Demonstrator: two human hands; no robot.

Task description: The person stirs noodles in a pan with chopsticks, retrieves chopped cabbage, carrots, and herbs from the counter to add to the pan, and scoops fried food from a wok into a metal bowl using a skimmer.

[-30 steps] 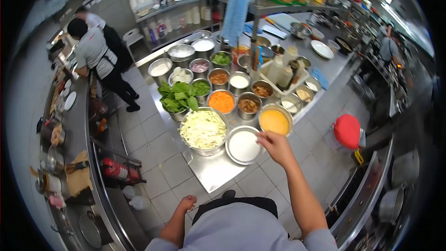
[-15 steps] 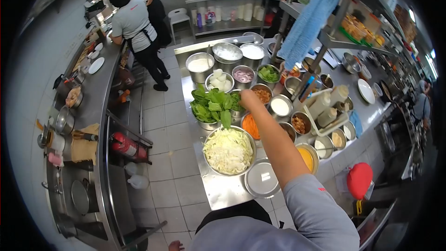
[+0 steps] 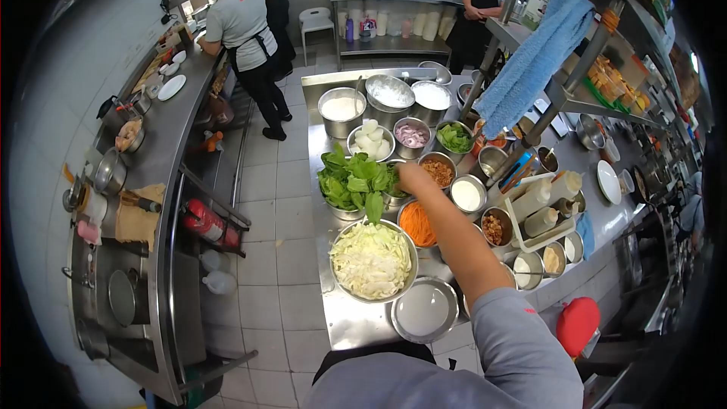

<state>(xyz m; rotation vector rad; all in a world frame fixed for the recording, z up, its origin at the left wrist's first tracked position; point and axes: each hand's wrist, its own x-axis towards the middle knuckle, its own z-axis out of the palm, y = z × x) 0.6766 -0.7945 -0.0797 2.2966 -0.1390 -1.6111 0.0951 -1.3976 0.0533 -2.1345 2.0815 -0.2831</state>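
Pot of chopped greens (image 3: 394, 198): I find it just beyond the cabbage (image 3: 371, 261) and slightly to its right, partly covered by the right hand (image 3: 411, 179). Largest thing I make out is the metal surface (image 3: 352, 323) carrying all of it. Blue towel (image 3: 534, 49) hangs far beyond the cabbage, to the right. Leafy greens (image 3: 352, 182) rise directly behind the cabbage, one leaf drooping to its edge. Round metal dish (image 3: 425, 309) lies on the cabbage's near right, and grated carrot (image 3: 417, 225) on its far right. I see the right hand's fingers pointing down at the pot; the tips are hidden, so I cannot tell whether they grasp anything. My view leaves out the left hand, so its state I cannot tell. Smallest is red lettering (image 3: 529, 310) on the near sleeve, right of the cabbage, too tiny for me to read.
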